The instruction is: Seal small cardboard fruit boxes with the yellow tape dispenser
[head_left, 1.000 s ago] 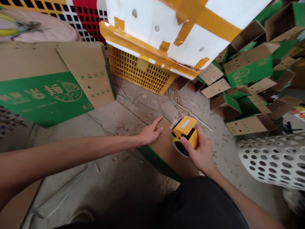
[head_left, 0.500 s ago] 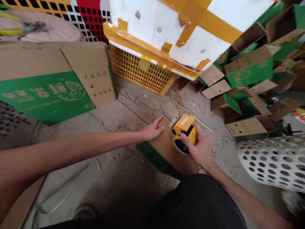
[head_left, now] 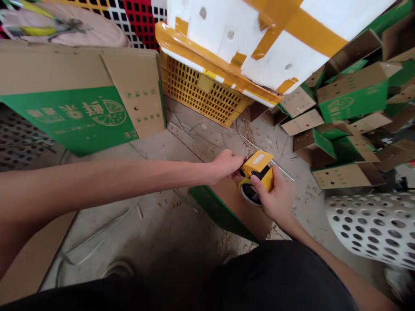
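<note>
A brown and green cardboard box (head_left: 228,206) lies on the concrete floor in front of my knees. My right hand (head_left: 277,199) grips a yellow and black tape dispenser (head_left: 257,171) held over the box's far end. Curled at the dispenser's front edge, my left hand (head_left: 227,166) has its fingers pinched together there. What the fingers pinch is too small to make out.
A stack of flat green and brown cartons (head_left: 74,101) lies at the left. A yellow plastic crate (head_left: 202,93) sits under a white foam box with yellow tape (head_left: 259,39). A heap of folded green boxes (head_left: 350,112) fills the right. A white perforated basket (head_left: 372,226) stands at the lower right.
My left hand has left the box top, where it lay flat, and moved right to the dispenser's front, closing its fingers. The right hand and dispenser have barely shifted.
</note>
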`<state>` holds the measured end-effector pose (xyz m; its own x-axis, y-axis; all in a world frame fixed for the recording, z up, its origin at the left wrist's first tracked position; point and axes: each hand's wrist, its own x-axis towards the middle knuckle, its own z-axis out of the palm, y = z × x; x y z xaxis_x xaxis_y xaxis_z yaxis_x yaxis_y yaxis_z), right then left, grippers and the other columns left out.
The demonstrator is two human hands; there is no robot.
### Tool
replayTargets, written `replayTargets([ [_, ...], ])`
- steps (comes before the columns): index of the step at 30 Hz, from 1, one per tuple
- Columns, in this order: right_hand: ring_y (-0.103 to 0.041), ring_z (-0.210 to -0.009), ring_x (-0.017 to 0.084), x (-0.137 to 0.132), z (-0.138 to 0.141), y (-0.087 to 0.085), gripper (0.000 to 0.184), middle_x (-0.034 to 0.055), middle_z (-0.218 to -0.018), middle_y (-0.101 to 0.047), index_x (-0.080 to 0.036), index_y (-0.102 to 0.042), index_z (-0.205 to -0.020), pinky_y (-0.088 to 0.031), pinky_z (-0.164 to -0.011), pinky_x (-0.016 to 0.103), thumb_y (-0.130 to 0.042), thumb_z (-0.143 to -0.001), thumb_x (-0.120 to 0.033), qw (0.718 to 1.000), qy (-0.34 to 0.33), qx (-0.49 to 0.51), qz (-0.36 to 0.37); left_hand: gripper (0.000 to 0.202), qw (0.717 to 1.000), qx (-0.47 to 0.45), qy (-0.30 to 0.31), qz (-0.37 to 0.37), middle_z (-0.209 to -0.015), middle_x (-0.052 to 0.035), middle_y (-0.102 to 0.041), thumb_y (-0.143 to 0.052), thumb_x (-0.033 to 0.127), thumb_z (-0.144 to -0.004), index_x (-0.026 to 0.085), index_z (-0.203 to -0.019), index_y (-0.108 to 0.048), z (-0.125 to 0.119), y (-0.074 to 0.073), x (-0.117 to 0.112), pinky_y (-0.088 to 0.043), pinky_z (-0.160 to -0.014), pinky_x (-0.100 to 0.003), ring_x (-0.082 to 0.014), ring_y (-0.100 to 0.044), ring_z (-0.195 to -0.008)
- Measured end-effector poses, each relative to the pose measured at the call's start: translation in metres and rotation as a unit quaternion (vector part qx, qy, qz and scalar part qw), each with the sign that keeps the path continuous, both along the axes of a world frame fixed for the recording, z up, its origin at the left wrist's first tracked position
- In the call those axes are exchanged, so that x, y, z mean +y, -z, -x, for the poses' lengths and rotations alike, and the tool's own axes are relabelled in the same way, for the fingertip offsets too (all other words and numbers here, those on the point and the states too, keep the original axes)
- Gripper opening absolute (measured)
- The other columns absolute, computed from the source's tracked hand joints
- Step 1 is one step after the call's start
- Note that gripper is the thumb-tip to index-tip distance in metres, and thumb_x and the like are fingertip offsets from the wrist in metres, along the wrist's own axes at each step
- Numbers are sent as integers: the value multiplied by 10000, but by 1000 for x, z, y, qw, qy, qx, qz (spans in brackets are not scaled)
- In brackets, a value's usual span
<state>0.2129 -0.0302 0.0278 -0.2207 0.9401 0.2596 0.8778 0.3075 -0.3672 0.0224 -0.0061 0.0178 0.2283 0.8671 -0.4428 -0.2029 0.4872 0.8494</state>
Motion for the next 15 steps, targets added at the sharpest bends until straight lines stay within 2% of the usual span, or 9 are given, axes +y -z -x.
replayTargets([
  [6, -488, -560, 190, -5, 0, -1, 557, -5, -661, -541, -253, -455, -925, -349, -574, 330, -547, -835, -795, 999, 14, 8, 29, 366, 992, 110, 12, -66, -614, -25, -625, -681, 254, -1001, 137, -654, -662, 4, -15, 2, -496, -609, -261, -106, -563, -545],
  [9, -505, -580, 201, -7, -1, -3, 548, 7, -669, -555, -256, -446, -920, -346, -584, 331, -538, -840, -790, 999, 17, 4, 32, 372, 981, 167, 9, -97, -605, -27, -633, -735, 296, -976, 138, -644, -683, 6, -19, 4, -481, -595, -261, -104, -562, -533],
  [15, -493, -569, 197, -3, 2, -14, 542, -6, -632, -532, -260, -458, -946, -332, -575, 316, -543, -864, -789, 999, -3, -31, 45, 407, 941, 282, 10, -186, -505, -29, -583, -738, 194, -928, 152, -533, -646, 11, -14, 12, -392, -554, -280, -124, -524, -528],
])
